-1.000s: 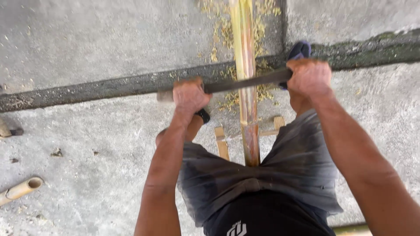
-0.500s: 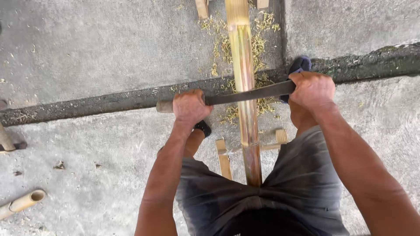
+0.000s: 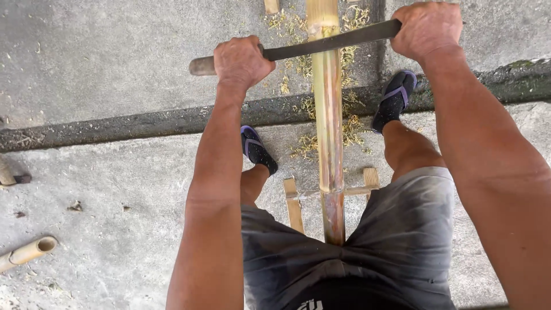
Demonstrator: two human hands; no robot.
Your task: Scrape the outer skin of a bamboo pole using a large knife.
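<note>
A long bamboo pole (image 3: 328,120) runs away from me between my legs, resting on a small wooden stand (image 3: 295,201). A dark flat blade (image 3: 333,41) lies across the pole near the top of the view. My left hand (image 3: 241,60) grips the blade's round wooden handle end. Gripping the blade's other end, my right hand (image 3: 427,27) is at the top right. Both arms are stretched forward. My feet in dark sandals (image 3: 395,99) stand on either side of the pole.
Pale bamboo shavings (image 3: 304,106) lie scattered around the pole. A dark groove (image 3: 115,123) crosses the concrete floor. A short hollow bamboo piece (image 3: 26,252) lies at the lower left, and another stub (image 3: 7,172) sits at the left edge.
Both hands have pushed the blade farther forward along the pole, away from my body. My arms are more extended than before.
</note>
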